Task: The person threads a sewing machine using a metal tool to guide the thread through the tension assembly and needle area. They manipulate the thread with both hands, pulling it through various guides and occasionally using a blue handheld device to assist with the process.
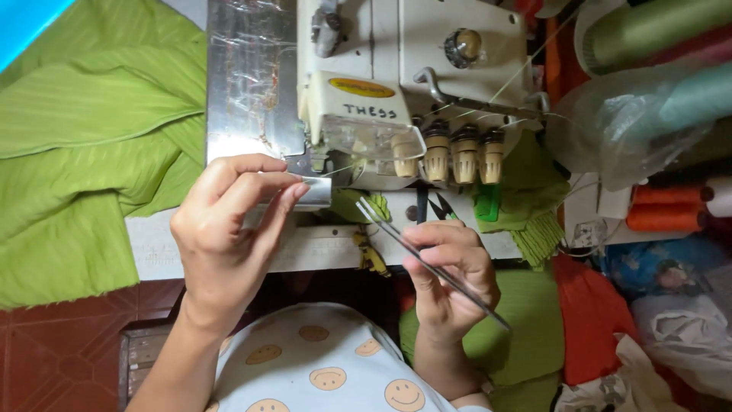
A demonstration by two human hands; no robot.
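Both of our hands were up in front of the machine. Our left hand [225, 233] had its fingers curled, the thumb and forefinger pinched on a small shiny metal flap [311, 192] at the front of the machine, so it was closed on that piece. Our right hand [450, 278] was closed around a pair of long, thin silver metal tweezers [427, 259], held at a slant with the tips pointing up and left toward the machine and the back end sticking out past our wrist to the lower right. The tips sat just beside a scrap of green fabric [366, 204] under the machine's front.

Nearest to us was our pale blue garment printed with yellow smiling faces [328, 374]. Just beyond our right hand, small black snips [438, 207] lay on the white table edge [320, 248]. Behind them stood the cream-white overlock sewing machine [396, 69] with three beige ribbed tension knobs [461, 156] in a row along its front, and thin threads running off to the right. To the left of the machine lay a flat shiny metal plate [248, 76], and beside it a large piece of bright green ribbed fabric [84, 152] spread over the table and hanging above the red tiled floor [69, 351]. Farther right were orange thread spools [667, 207], a green thread cone [648, 30] and crumpled clear plastic bags [633, 114].
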